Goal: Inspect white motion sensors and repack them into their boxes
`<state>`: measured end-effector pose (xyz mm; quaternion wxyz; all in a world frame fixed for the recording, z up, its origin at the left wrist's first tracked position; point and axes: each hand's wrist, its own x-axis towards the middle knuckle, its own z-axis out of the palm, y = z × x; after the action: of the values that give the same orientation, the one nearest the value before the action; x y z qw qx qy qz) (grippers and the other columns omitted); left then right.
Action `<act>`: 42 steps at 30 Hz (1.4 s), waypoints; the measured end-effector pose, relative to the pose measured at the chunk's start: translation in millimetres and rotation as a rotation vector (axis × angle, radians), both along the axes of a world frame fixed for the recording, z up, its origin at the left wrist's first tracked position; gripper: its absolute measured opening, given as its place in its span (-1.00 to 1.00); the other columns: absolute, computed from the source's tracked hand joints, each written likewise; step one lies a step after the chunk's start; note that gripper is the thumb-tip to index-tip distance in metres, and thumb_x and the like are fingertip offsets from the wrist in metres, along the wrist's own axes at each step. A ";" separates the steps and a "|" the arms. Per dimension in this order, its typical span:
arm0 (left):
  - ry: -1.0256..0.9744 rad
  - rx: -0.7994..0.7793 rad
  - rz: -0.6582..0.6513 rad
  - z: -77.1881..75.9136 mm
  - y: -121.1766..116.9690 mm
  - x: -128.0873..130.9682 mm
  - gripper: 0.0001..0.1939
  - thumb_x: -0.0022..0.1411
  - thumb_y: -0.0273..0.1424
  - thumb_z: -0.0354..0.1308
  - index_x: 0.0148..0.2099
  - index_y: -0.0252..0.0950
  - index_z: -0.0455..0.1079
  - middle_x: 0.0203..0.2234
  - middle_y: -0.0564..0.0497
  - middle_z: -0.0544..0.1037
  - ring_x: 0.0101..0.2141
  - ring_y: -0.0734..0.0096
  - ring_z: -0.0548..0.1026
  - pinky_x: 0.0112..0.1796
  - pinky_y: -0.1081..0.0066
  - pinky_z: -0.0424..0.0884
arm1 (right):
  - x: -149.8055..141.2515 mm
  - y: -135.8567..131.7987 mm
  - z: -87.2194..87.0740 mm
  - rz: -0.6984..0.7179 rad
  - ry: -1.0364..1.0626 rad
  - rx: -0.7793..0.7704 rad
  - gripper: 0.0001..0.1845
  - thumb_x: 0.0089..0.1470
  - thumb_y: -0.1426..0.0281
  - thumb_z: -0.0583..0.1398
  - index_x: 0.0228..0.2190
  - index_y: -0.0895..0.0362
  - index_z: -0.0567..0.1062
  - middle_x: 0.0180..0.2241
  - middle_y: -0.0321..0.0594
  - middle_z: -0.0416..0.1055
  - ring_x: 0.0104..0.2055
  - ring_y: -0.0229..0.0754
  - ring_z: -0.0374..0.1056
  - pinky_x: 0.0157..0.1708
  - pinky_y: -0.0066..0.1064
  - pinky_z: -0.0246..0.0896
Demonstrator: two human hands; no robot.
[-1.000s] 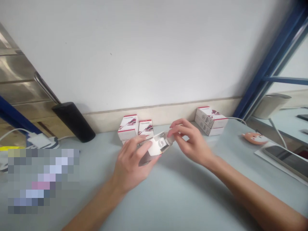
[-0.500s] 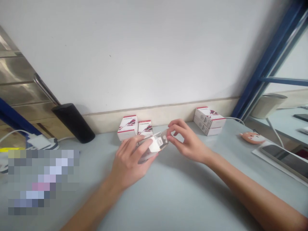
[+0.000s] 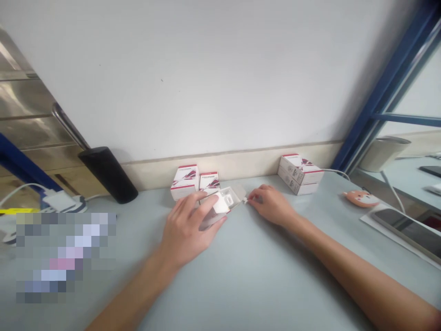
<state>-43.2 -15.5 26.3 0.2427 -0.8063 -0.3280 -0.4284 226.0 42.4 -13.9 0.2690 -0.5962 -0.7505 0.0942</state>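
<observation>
My left hand (image 3: pixel 186 227) is wrapped round a small white cardboard box (image 3: pixel 223 206), which is tilted with its open end to the right. A pale flap (image 3: pixel 237 192) sticks out from that end, and a white piece with a squarish opening shows inside. Just right of the flap, my right hand (image 3: pixel 270 204) has thumb and fingers pinched on a small white piece (image 3: pixel 245 200), too small to name. Behind my left hand stand two white-and-red printed boxes (image 3: pixel 185 180), partly hidden by the hand and the held box.
Two more printed boxes (image 3: pixel 299 174) are stacked against the wall at right. Further right lie an orange animal-faced object (image 3: pixel 361 198) and a phone (image 3: pixel 406 230). A black cylinder (image 3: pixel 108 174) leans at left, near white cables and a charger (image 3: pixel 58 201). A blurred patch covers the left.
My right hand has moved down and slightly right, away from the box's open end, with a small white piece at its fingertips. My left hand still holds the box in nearly the same place.
</observation>
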 end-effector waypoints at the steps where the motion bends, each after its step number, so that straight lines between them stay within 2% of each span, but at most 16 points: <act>1: 0.000 -0.002 0.003 0.0 0.1 -0.1 -0.49 0.25 -0.41 0.41 0.16 -0.14 0.30 -0.10 -0.05 0.60 -0.14 0.22 0.64 -0.10 0.25 0.54 | 1.8 0.1 1.6 -0.016 0.019 0.016 -0.85 0.23 0.37 0.26 -0.19 0.03 0.65 -0.21 -0.11 0.50 -0.08 0.02 0.44 -0.06 -0.21 0.27; 3: -0.002 -0.013 0.019 -0.1 0.0 0.0 -0.49 0.26 -0.40 0.40 0.17 -0.13 0.30 -0.09 -0.05 0.59 -0.13 0.22 0.63 -0.10 0.25 0.54 | 3.8 -2.9 10.6 -0.044 0.121 0.105 -0.80 0.23 0.41 0.23 -0.13 0.02 0.62 -0.15 -0.12 0.49 -0.06 -0.01 0.46 -0.05 -0.21 0.30; 5: -0.001 -0.033 0.042 -0.3 -0.4 0.8 -0.50 0.28 -0.40 0.39 0.18 -0.13 0.30 -0.08 -0.05 0.59 -0.12 0.22 0.63 -0.10 0.26 0.54 | 1.9 -10.8 25.1 -0.029 0.242 0.259 -0.80 0.27 0.42 0.18 -0.14 0.02 0.60 -0.13 -0.14 0.48 -0.05 -0.03 0.46 -0.03 -0.21 0.32; 8: 0.009 -0.043 0.061 -1.1 -1.3 2.6 -0.51 0.29 -0.38 0.38 0.19 -0.13 0.30 -0.06 -0.06 0.58 -0.10 0.21 0.62 -0.10 0.25 0.55 | -7.3 -27.1 45.7 0.169 0.319 0.425 -0.81 0.30 0.42 0.17 -0.17 0.01 0.60 -0.16 -0.16 0.44 -0.07 -0.06 0.43 0.00 -0.19 0.33; 11: 0.050 -0.041 0.040 -2.2 -1.9 4.3 -0.52 0.31 -0.40 0.37 0.19 -0.13 0.30 -0.02 -0.07 0.59 -0.07 0.21 0.63 -0.08 0.26 0.55 | -17.0 -38.8 52.7 0.386 0.266 0.427 -0.79 0.31 0.39 0.22 -0.08 -0.04 0.64 -0.13 -0.15 0.39 -0.05 -0.06 0.37 0.05 -0.15 0.33; 14: 0.058 -0.049 0.035 -3.5 -1.7 4.5 -0.52 0.31 -0.39 0.37 0.20 -0.12 0.30 -0.01 -0.06 0.59 -0.06 0.23 0.63 -0.07 0.29 0.56 | -21.4 -41.1 48.0 0.454 0.194 0.400 -0.73 0.35 0.35 0.23 0.01 -0.10 0.63 -0.06 -0.11 0.35 0.02 -0.02 0.31 0.09 -0.08 0.33; 19: 0.054 -0.081 0.013 -4.3 -0.1 2.7 -0.52 0.32 -0.39 0.36 0.22 -0.11 0.30 -0.01 -0.04 0.59 -0.06 0.25 0.64 -0.10 0.31 0.56 | -21.3 -37.7 39.6 0.403 0.137 0.344 -0.72 0.37 0.30 0.22 0.04 -0.19 0.62 0.08 -0.06 0.32 0.17 0.07 0.22 0.15 0.03 0.31; 22: 0.064 -0.094 -0.007 -4.8 0.9 1.5 -0.53 0.34 -0.40 0.34 0.22 -0.10 0.30 0.02 -0.05 0.59 -0.03 0.23 0.63 -0.08 0.30 0.56 | -20.3 -37.3 42.6 0.398 0.175 0.297 -0.80 0.30 0.25 0.29 -0.04 -0.13 0.62 0.09 -0.05 0.34 0.21 0.11 0.22 0.19 0.07 0.28; 25: 0.043 -0.113 0.010 -5.6 1.8 0.2 -0.51 0.33 -0.39 0.35 0.23 -0.09 0.30 0.04 -0.06 0.58 -0.01 0.22 0.63 -0.06 0.30 0.56 | -15.8 -35.3 51.8 0.369 0.357 0.300 -0.81 0.25 0.18 0.33 -0.18 0.00 0.57 -0.02 -0.08 0.46 0.09 0.05 0.36 0.16 -0.01 0.30; 28: -0.022 -0.130 0.031 -5.9 2.2 -1.3 -0.48 0.29 -0.38 0.38 0.22 -0.09 0.30 0.01 -0.05 0.57 -0.04 0.23 0.63 -0.14 0.34 0.56 | -3.9 -27.1 58.0 0.169 0.564 0.259 -0.77 0.30 0.14 0.24 -0.19 0.04 0.51 -0.16 -0.16 0.55 -0.12 -0.06 0.47 -0.03 -0.19 0.37; 30: -0.071 -0.150 0.010 -5.7 2.7 -2.4 -0.47 0.27 -0.39 0.39 0.20 -0.09 0.30 0.00 -0.04 0.56 -0.05 0.25 0.62 -0.18 0.37 0.55 | 6.8 -17.8 54.2 -0.003 0.498 0.166 -0.74 0.31 0.14 0.21 -0.14 0.04 0.53 -0.17 -0.16 0.59 -0.17 -0.06 0.50 -0.13 -0.24 0.35; 32: -0.149 -0.185 -0.029 -5.4 4.0 -3.7 -0.49 0.26 -0.40 0.39 0.18 -0.10 0.30 -0.01 -0.04 0.54 -0.03 0.25 0.60 -0.15 0.36 0.55 | 16.5 -7.5 42.9 -0.118 0.265 0.042 -0.76 0.27 0.20 0.23 -0.12 0.04 0.59 -0.18 -0.13 0.61 -0.18 0.00 0.51 -0.18 -0.23 0.31; 35: -0.277 -0.251 -0.053 -5.5 7.8 -7.3 -0.51 0.26 -0.41 0.37 0.17 -0.13 0.30 0.00 -0.05 0.52 -0.01 0.25 0.57 -0.08 0.31 0.55 | 25.1 5.4 18.0 -0.140 0.009 -0.055 -0.76 0.25 0.31 0.22 -0.11 0.03 0.65 -0.15 -0.06 0.61 -0.09 0.10 0.52 -0.18 -0.23 0.30; 39: -0.277 -0.281 -0.066 -5.8 12.8 -13.8 -0.49 0.25 -0.39 0.37 0.18 -0.14 0.28 0.00 -0.05 0.52 -0.03 0.24 0.55 -0.06 0.26 0.55 | 27.9 13.9 -5.9 -0.090 -0.053 0.009 -0.71 0.31 0.34 0.14 -0.13 0.04 0.67 -0.03 0.01 0.55 0.10 0.15 0.44 -0.05 -0.18 0.33; 42: -0.239 -0.274 -0.048 -6.3 13.2 -14.6 -0.46 0.25 -0.38 0.38 0.20 -0.12 0.28 -0.03 -0.03 0.52 -0.08 0.27 0.57 -0.12 0.30 0.56 | 25.5 11.0 -0.9 -0.123 -0.009 0.115 -0.65 0.29 0.37 0.14 0.01 0.07 0.63 0.02 0.04 0.49 0.13 0.17 0.41 -0.02 -0.13 0.35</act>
<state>-57.8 -2.3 19.9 0.0798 -0.7828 -0.3905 -0.4780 251.5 53.4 -14.9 0.3049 -0.6250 -0.7179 0.0315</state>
